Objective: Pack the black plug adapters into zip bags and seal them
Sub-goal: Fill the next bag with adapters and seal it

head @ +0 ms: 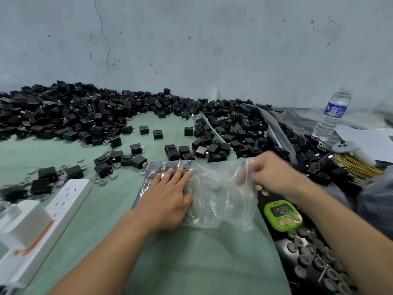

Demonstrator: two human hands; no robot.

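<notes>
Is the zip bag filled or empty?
Partly filled: black adapters show through the zip bag beneath the flat left hand; the right hand pinches its slack end.

The zip bag (pixel 214 194) is showing as thin clear plastic, crinkling and glinting glossily. Behind it, the black plug adapters (pixel 63 116) are looking like matt plastic with small metal prongs. Under it, the surface (pixel 191 262) is wearing smooth matt green cloth. Right of it, the timer (pixel 284 215) is shining as glossy green plastic; left of it, the power strip (pixel 68 196) is gleaming as smooth white plastic.
</notes>
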